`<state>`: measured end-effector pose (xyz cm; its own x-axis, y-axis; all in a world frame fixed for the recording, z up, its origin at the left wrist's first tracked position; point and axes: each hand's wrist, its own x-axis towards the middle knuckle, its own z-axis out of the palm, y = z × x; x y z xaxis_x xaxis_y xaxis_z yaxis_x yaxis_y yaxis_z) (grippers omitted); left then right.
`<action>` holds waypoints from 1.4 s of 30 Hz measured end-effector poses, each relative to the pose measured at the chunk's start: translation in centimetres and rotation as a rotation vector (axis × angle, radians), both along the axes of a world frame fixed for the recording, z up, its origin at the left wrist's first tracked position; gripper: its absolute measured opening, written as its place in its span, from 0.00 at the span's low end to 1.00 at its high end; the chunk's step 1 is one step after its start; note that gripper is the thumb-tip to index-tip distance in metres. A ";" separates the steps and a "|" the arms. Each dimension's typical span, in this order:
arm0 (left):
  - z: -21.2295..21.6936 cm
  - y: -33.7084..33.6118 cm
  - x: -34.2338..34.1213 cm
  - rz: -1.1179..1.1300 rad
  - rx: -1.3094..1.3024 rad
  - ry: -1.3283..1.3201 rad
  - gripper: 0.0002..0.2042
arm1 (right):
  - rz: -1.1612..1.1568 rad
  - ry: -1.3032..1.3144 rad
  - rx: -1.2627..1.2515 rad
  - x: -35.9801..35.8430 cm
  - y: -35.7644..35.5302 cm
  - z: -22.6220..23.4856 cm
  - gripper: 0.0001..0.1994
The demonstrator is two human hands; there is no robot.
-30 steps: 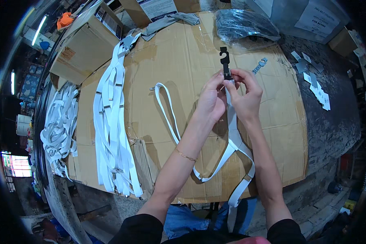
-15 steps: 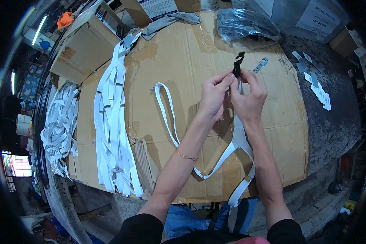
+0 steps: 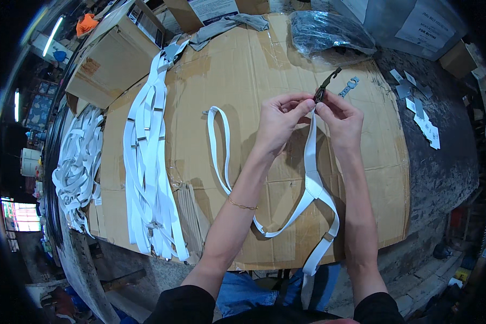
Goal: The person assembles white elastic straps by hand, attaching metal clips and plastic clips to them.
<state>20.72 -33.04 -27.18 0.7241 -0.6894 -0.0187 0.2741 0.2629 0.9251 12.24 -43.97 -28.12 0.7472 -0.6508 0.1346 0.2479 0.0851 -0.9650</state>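
- At the lower edge of the frame, two bare forearms rise from dark sleeves, and the tail of a white strap [image 3: 314, 186] hangs off the near edge of the desk [image 3: 443, 167] over blue trousers.
- At mid-frame the strap splits at a Y-shaped junction; one branch runs left in a long loop lying flat on the cardboard sheet [image 3: 243, 70], the other climbs straight up to the hands.
- Just above centre, the left hand [image 3: 278, 121] and right hand [image 3: 341, 120] meet fingertip to fingertip, both pinched shut on a small dark metal clip [image 3: 324, 89] at the strap's upper end.
- The clip juts up and to the right from the fingers, its long axis slanting toward the upper right; both hands are equally near it, one on each side.
- A second, lighter metal clip [image 3: 349, 86] lies on the cardboard just right of the held one.
- On the left, a pile of finished white straps [image 3: 146, 162] lies lengthwise; a looser heap [image 3: 78, 167] sits beyond it.
- At the upper edge rest a dark plastic bag [image 3: 329, 32] and cardboard boxes [image 3: 113, 54].
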 end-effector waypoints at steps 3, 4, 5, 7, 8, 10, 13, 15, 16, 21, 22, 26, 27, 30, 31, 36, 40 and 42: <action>0.3 0.3 0.1 0.010 0.015 -0.004 0.07 | 0.045 0.012 -0.022 0.0 0.3 0.0 0.15; 0.4 0.3 0.1 0.028 0.047 -0.041 0.07 | 0.047 0.013 -0.023 -0.1 0.3 0.0 0.15; 0.4 0.3 0.1 0.030 0.047 -0.041 0.07 | 0.049 0.007 -0.018 -0.1 0.3 0.1 0.15; 0.4 0.3 0.0 0.006 -0.012 -0.029 0.08 | 0.052 0.000 -0.015 -0.3 0.3 0.2 0.15; 0.2 0.3 0.1 0.009 -0.011 -0.030 0.08 | 0.064 0.001 -0.008 -0.3 0.3 0.3 0.15; -0.2 0.3 0.1 -0.019 -0.032 -0.108 0.08 | 0.077 0.000 -0.001 -0.4 0.1 0.3 0.15; 0.0 -0.2 -0.4 0.017 -0.045 -0.038 0.08 | 0.125 0.021 0.007 -0.5 -0.4 0.1 0.14; -0.3 -0.3 -0.1 0.024 -0.075 -0.034 0.09 | 0.111 -0.037 0.007 -0.1 -0.2 0.1 0.14; -0.4 -0.2 0.0 0.030 -0.107 -0.029 0.09 | 0.112 -0.039 0.009 -0.1 0.0 0.2 0.14; -0.7 -0.6 -0.2 0.038 -0.100 -0.008 0.11 | -0.067 0.009 -0.080 0.1 0.8 0.2 0.11; -0.8 -0.6 -0.2 0.034 -0.113 0.003 0.12 | -0.067 0.010 -0.080 0.2 1.1 0.4 0.11; -1.0 -0.4 0.0 0.007 -0.155 0.030 0.12 | -0.082 -0.049 -0.181 0.1 1.2 0.5 0.08; -1.2 -0.5 0.0 0.014 -0.165 0.047 0.12 | -0.093 -0.049 -0.239 0.2 1.2 0.4 0.07; -1.4 -0.5 0.1 0.025 -0.138 0.031 0.10 | -0.129 -0.045 -0.305 0.4 1.4 -0.1 0.08; -1.4 -0.4 0.2 0.031 -0.100 -0.003 0.09 | -0.129 -0.044 -0.304 0.5 1.5 -0.1 0.08; -0.7 -0.3 0.1 0.092 -0.043 -0.232 0.07 | -0.210 -0.063 -0.387 0.6 2.2 -0.2 0.07; -0.8 -0.1 0.4 0.163 -0.031 -0.346 0.08 | -0.201 -0.080 -0.330 0.7 2.8 0.0 0.07; -0.6 0.2 0.4 0.143 -0.036 -0.343 0.09 | -0.201 -0.077 -0.268 0.6 3.1 0.0 0.07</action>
